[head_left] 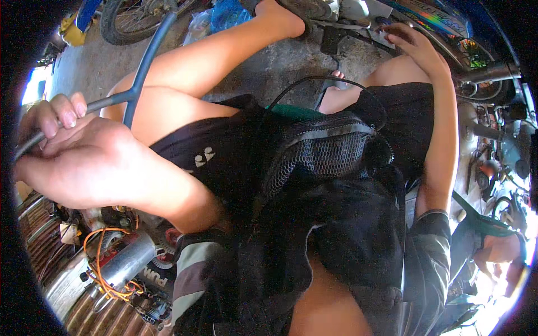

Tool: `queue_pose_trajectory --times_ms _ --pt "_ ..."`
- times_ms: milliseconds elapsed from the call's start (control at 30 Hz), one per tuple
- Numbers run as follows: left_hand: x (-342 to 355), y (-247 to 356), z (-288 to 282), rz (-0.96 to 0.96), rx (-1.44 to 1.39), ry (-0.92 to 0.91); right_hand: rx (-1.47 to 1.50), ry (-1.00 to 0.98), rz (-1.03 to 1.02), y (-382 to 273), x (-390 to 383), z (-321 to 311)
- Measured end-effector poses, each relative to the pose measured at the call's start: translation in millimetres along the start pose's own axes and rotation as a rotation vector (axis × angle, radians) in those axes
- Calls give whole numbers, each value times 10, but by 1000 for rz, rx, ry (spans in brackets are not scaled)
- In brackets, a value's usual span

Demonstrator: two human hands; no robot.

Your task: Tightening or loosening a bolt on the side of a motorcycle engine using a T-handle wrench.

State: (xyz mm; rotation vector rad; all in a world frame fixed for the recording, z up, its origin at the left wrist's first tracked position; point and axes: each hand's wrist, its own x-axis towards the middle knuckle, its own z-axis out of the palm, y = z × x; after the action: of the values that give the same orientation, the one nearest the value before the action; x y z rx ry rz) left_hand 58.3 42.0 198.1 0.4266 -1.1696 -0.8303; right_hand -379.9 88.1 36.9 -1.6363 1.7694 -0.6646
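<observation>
At the left, my left hand (70,131) is closed around a dark grey-blue T-shaped bar (114,101). One arm of the bar passes through my fist. Its crosspiece stands beyond the fingers, with the longer end reaching up and to the right. My right hand (414,49) is stretched out at the upper right, beside dark metal vehicle parts (367,42). Its fingers are bent and drawn together near a small dark part; what lies between them is too small to make out.
A wheel with a black tyre (120,28) stands at the upper left, near a blue plastic bag (230,15). Lower left are a silver cylinder (126,260) and an orange cable (96,252). A black mesh pouch (330,148) lies at my lap. Another person (499,252) is at the right.
</observation>
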Motion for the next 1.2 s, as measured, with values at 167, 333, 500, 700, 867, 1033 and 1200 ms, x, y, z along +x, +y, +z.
queue_pose_trajectory --times_ms 167,333,500,700,867,1033,1200 --pt "-107 23 105 41 150 166 -98 -2 -61 90 28 -3" --pt "-82 147 134 141 248 161 -103 34 -81 40 83 -15" --pt "-55 357 107 184 182 281 40 187 -111 -148 -6 -37" --pt "-54 390 3 188 213 314 -61 231 -165 -102 -10 25" --pt "-44 375 -142 147 183 273 146 120 -141 6 1 19" --pt "-12 442 -238 161 189 237 64 122 -123 -11 3 -39" --pt "-27 456 -240 194 202 275 255 125 -104 20 31 -65"
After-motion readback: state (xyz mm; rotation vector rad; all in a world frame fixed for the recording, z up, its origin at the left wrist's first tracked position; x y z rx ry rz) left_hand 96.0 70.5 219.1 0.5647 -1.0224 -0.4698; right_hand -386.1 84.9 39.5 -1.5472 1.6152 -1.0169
